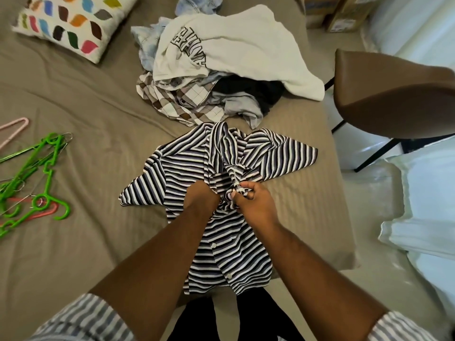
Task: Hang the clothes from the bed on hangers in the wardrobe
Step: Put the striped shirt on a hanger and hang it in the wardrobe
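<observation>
left hand [200,196] grips striped shirt [243,254] | right hand [252,200] pinches its hem | sweatshirt [236,43] lettering unreadable

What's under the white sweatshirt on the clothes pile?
Poking out beneath the white sweatshirt: a brown checked shirt, a black garment and pale blue fabric. The sweatshirt covers the rest, so how many pieces lie underneath cannot be told.

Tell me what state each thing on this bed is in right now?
Striped shirt: rumpled on the bed, held by both hands.
Left hand: grips the shirt.
Right hand: pinches a stitched edge.
Clothes pile: heaped, untouched.
Hangers: empty, lying loose.
Pillow: lying flat.
</observation>
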